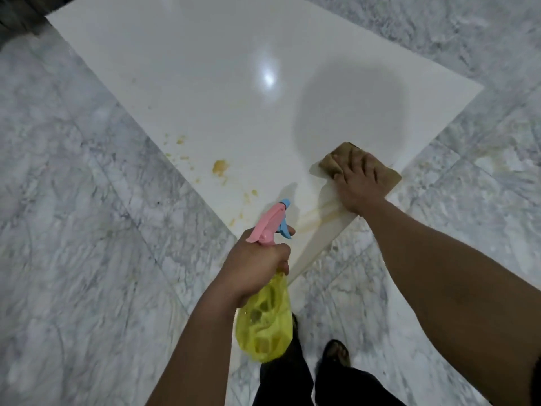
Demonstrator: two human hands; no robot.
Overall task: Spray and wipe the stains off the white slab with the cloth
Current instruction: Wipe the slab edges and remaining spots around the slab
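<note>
A large white slab point(205, 83) lies flat on the floor, one corner pointing toward me. Yellow-orange stains point(220, 167) spot its near left edge, and a thin smear point(314, 219) runs near the corner. My right hand point(358, 186) presses flat on a brown cloth point(339, 159) at the slab's near right edge. My left hand point(257, 265) grips the neck of a yellow spray bottle point(265, 326) with a pink and blue trigger head point(273, 222), held above the slab's near corner, nozzle aimed at the stains.
Grey-veined marble floor point(73, 244) surrounds the slab on all sides. My legs in dark trousers and a shoe point(336, 351) stand just behind the near corner. A lamp's glare and a round shadow fall on the slab's middle.
</note>
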